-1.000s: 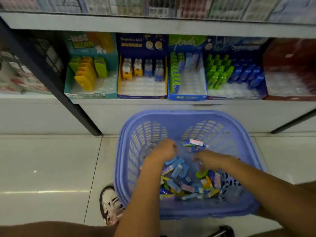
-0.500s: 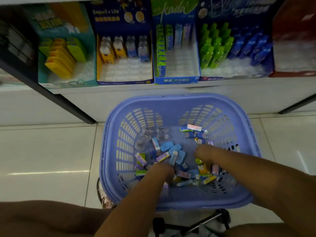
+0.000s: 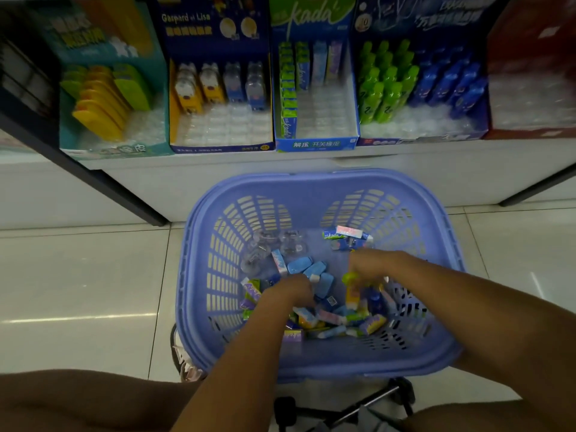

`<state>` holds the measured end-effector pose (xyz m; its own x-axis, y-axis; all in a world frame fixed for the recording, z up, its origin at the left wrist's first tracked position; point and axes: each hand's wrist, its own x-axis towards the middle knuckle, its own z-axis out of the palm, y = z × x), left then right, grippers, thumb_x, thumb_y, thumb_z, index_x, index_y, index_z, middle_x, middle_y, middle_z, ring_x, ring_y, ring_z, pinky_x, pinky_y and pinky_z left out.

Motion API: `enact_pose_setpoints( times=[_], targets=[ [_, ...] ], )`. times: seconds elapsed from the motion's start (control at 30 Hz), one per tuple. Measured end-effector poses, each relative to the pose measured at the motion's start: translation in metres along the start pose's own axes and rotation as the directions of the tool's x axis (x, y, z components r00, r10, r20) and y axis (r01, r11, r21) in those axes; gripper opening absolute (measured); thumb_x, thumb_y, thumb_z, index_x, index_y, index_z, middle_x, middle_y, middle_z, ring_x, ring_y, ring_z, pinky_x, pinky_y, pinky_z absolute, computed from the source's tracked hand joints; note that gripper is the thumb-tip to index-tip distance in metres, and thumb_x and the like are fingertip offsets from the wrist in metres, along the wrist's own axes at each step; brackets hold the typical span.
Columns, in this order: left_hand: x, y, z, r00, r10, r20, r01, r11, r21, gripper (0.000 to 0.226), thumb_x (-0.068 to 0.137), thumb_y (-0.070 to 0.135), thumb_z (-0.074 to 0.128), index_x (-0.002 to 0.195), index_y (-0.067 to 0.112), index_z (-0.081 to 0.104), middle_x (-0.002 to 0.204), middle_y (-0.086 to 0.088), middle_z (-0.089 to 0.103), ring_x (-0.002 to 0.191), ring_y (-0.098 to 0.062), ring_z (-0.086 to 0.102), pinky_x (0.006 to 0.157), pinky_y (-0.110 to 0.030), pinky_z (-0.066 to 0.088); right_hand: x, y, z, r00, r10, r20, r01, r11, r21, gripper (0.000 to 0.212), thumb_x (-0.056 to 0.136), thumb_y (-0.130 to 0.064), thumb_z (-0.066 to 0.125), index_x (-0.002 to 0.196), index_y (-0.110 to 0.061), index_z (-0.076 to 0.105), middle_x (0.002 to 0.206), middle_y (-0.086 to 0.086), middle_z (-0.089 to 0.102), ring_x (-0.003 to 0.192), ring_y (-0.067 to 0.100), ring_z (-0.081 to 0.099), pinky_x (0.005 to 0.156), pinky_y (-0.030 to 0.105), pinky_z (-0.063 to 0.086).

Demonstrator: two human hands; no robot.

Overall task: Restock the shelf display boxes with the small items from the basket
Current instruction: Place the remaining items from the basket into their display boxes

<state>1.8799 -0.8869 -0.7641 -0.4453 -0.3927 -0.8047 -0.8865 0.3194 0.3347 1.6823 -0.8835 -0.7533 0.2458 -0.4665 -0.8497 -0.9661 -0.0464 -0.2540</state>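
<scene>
One basket point(image 3: 311, 360) at frame centre; five display boxes point(image 3: 314, 145) along the top.
Left hand point(image 3: 288, 293) and right hand point(image 3: 372, 264) lay among small items point(image 3: 300, 265); grips could not be told.

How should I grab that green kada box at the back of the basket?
Probably grip the green kada box across its long sides, coming from above. It lies flat with its top and left end uncovered, while a pink-and-white box crowds its right end.

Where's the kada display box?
Head view, top centre: kada display box stands on the shelf, Gaspard et Lisa box to its left, bottle box to its right.
</scene>
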Motion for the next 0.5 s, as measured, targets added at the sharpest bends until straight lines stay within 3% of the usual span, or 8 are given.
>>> enact_pose_setpoints(
  times=[0.1,0.2,0.27,0.33,0.4,0.5],
  targets=[
    [-0.01,-0.001,-0.023,0.995,0.048,-0.083,-0.074,0.936,-0.344,0.05,0.09,0.039,0.062,0.128,0.007,0.055,0.126,-0.014,0.056,0.118,-0.031,0.054,0.09,-0.035,0.044,-0.012,-0.009,-0.026,0.97,0.024,-0.243,0.072,0.923,0.378,0.054,0.071,-0.049,0.076,0.049,-0.019,0.037,0.052,-0.002,0.026,0.047,0.012,0.028,0.05,0.025,0.026],
    [-0.035,0.002,-0.051,0.983,0.085,-0.164,-0.18,0.635,-0.751,0.037,0.091,0.03,0.063,0.114,0.001,0.062,0.114,-0.018,0.066,0.102,-0.029,0.065,0.083,-0.032,0.055,-0.031,-0.03,-0.051,0.944,0.003,-0.329,0.191,0.809,0.556,0.043,0.072,-0.057,0.07,0.051,-0.022,0.056,0.049,-0.007,0.043,0.046,0.006,0.04,0.048,0.018,0.034],
    [-0.054,-0.001,-0.072,0.971,0.078,-0.224,-0.231,0.522,-0.821,0.033,0.093,0.023,0.061,0.112,-0.004,0.063,0.107,-0.018,0.069,0.088,-0.021,0.069,0.077,-0.026,0.057,-0.043,-0.044,-0.063,0.912,-0.024,-0.409,0.307,0.701,0.644,0.035,0.081,-0.052,0.064,0.073,-0.018,0.067,0.063,-0.004,0.061,0.057,0.006,0.056,0.056,0.017,0.045],
    [-0.075,-0.008,-0.092,0.956,0.063,-0.287,-0.284,0.442,-0.851,0.026,0.094,0.02,0.058,0.105,-0.003,0.064,0.093,-0.014,0.068,0.072,-0.014,0.068,0.071,-0.024,0.056,-0.056,-0.058,-0.075,0.886,-0.022,-0.462,0.418,0.468,0.778,0.029,0.091,-0.039,0.057,0.092,-0.011,0.065,0.072,0.005,0.067,0.063,0.015,0.064,0.06,0.025,0.053],
    [-0.097,-0.016,-0.11,0.927,0.019,-0.374,-0.358,0.338,-0.87,0.017,0.095,0.018,0.056,0.095,0.003,0.064,0.083,-0.01,0.068,0.062,-0.01,0.066,0.063,-0.021,0.056,-0.07,-0.075,-0.088,0.846,-0.025,-0.532,0.512,0.31,0.801,0.024,0.096,-0.033,0.05,0.104,-0.015,0.063,0.069,0.004,0.061,0.055,0.014,0.057,0.049,0.024,0.047],
    [-0.128,-0.023,-0.132,0.851,-0.065,-0.522,-0.506,0.17,-0.846,0.019,0.098,0.019,0.051,0.087,0.009,0.063,0.076,-0.006,0.067,0.055,-0.006,0.064,0.053,-0.019,0.054,-0.085,-0.103,-0.108,0.808,-0.064,-0.585,0.585,0.208,0.784,0.038,0.099,-0.044,0.034,0.117,-0.026,0.062,0.065,0.002,0.052,0.051,0.011,0.044,0.044,0.021,0.033]
  ],
)
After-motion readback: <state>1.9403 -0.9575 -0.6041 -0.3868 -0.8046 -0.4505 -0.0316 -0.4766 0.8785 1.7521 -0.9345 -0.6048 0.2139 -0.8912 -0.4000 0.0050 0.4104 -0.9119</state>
